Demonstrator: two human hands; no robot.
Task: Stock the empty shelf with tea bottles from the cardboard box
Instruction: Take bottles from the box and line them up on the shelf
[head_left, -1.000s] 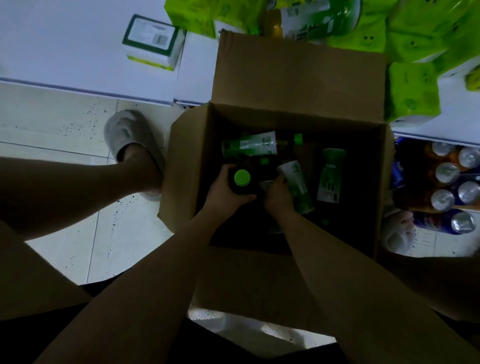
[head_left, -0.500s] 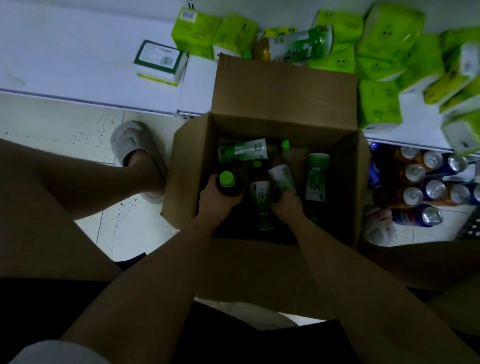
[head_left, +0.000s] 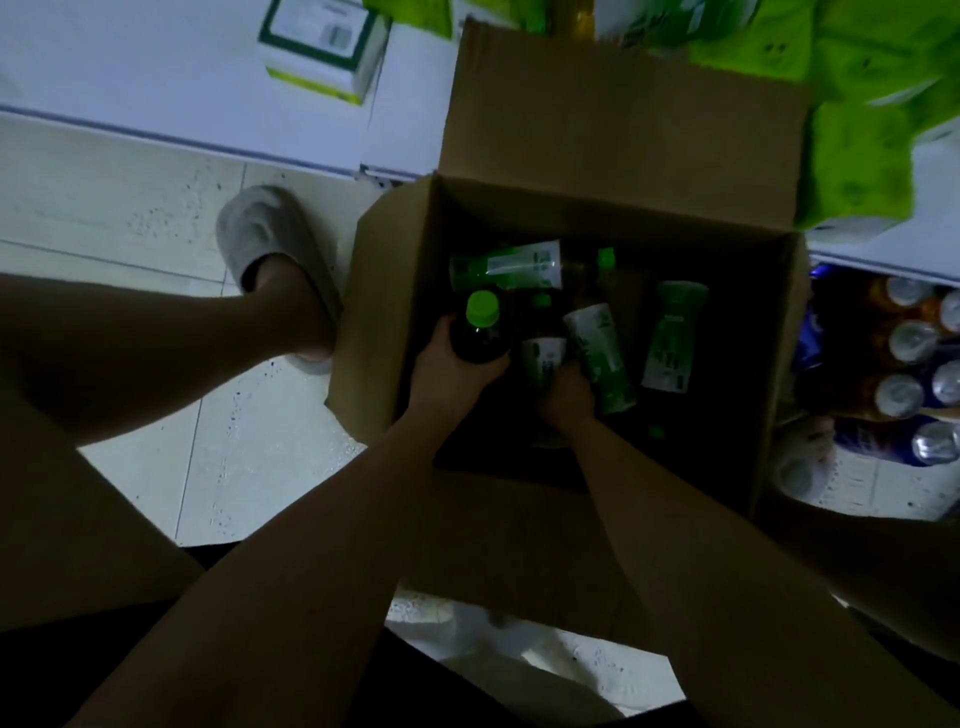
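Pulling stock: both hands were down inside the cardboard box (head_left: 395, 312), each wrapped on a tea bottle. Left hand (head_left: 457, 369) gripped an upright green-capped bottle (head_left: 480, 332); right hand (head_left: 569, 392) clasped a tilted labelled bottle (head_left: 597, 353). More bottles lay loose just beyond the hands. Step looked like the pick; next move: lift both clear of the flaps, carry to the white shelf (head_left: 156, 78) beyond the box.

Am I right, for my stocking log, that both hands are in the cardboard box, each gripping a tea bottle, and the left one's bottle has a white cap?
Not quite: the head view shows the left hand on a bottle with a green cap, not white. Both hands, the right hand too, are in the cardboard box, each gripping a bottle.
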